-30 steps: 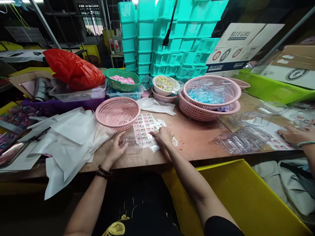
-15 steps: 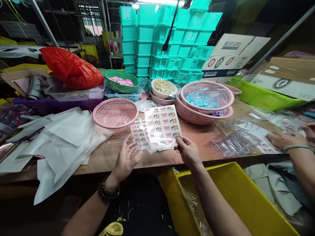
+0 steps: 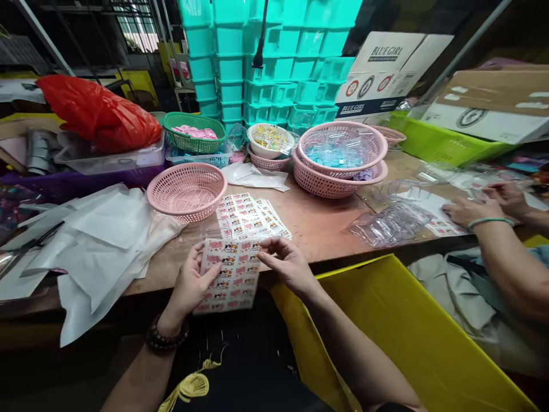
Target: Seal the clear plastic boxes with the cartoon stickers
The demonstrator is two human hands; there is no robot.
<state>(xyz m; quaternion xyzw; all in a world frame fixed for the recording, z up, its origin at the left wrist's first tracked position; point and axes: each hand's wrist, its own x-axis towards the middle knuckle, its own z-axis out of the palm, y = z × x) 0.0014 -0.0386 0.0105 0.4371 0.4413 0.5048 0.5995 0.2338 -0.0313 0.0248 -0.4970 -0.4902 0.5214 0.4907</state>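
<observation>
A sticker sheet [image 3: 234, 280] with rows of cartoon cats and pink print hangs between my hands, just off the table's front edge. My left hand [image 3: 193, 280] grips its left side, thumb across the front. At the upper right corner, my right hand [image 3: 285, 260] pinches the sheet between thumb and fingers. Behind it, more printed sheets [image 3: 274, 220] lie overlapped on the table. An open-weave pink basket [image 3: 186, 191] stands just left of that pile.
White backing paper [image 3: 107, 229] spills over the table edge at left. Pink baskets [image 3: 302, 177] with blue pieces stand behind. Clear plastic shells [image 3: 394, 220] lie at right, near a co-worker's hands [image 3: 472, 209]. A yellow bin [image 3: 407, 320] sits below the table edge.
The sticker sheet has come off the pile toward my body, down and left. My left hand, open and apart from it before, now holds its left side. The view has shifted slightly.
</observation>
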